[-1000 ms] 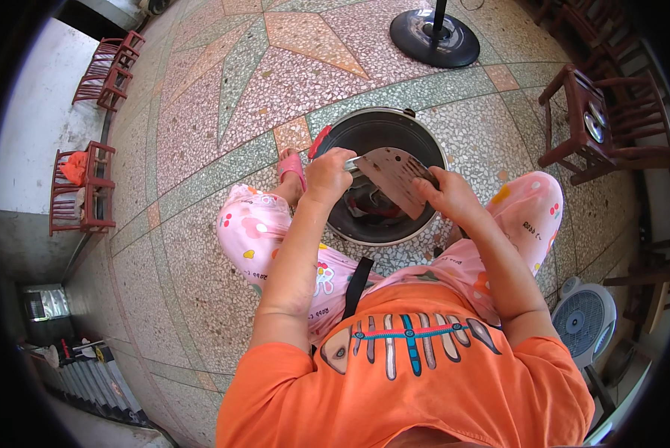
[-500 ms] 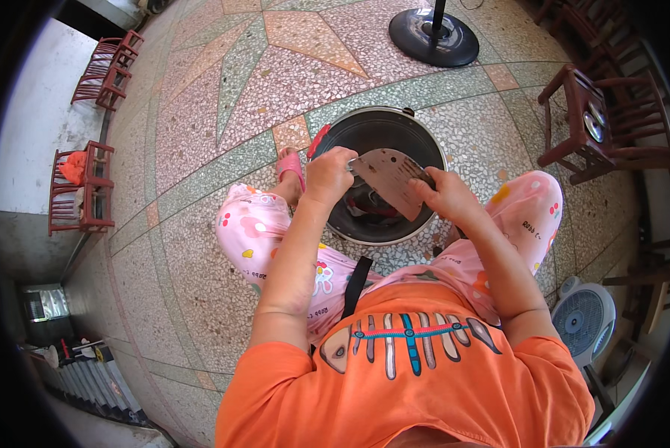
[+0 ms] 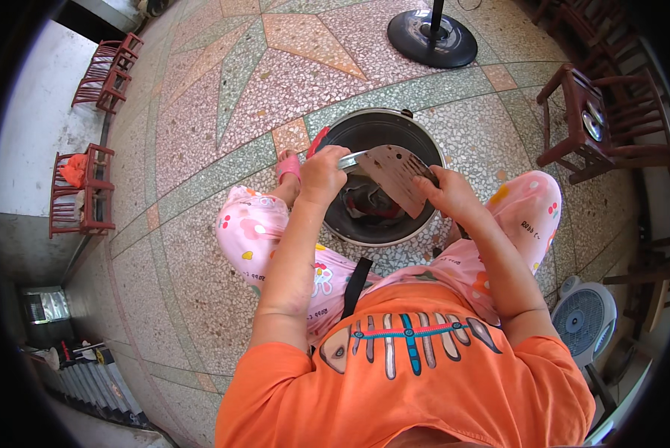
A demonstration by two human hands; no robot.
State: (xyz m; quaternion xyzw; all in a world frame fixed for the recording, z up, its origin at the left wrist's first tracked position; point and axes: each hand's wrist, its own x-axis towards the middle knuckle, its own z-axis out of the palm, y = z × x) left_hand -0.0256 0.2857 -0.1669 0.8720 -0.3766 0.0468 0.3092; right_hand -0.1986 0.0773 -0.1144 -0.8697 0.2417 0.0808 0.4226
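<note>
In front of me, between my knees, a round black pot (image 3: 372, 125) with a pale rim sits on the floor. Above it I hold a broad-bladed cleaver (image 3: 396, 179) with a shiny metal handle. My left hand (image 3: 323, 176) is closed round that handle. At the far end of the blade, my right hand (image 3: 453, 196) pinches it between thumb and fingers. A hole and a row of dark marks show on the brownish blade. Inside the pot lie dark, whitish and red things (image 3: 372, 201), partly hidden by the blade and too unclear to name.
Beyond the pot stands a round black stand base (image 3: 432, 37) with a pole. A wooden chair (image 3: 577, 123) is at the right, with a grey-white fan (image 3: 583, 321) nearer me. More wooden chairs (image 3: 88, 187) line the left wall. A pink slipper (image 3: 288, 170) is on my left foot.
The cleaver has shifted slightly and its metal handle shows more beside my left hand, which has moved a little left. Both hands keep their grip.
</note>
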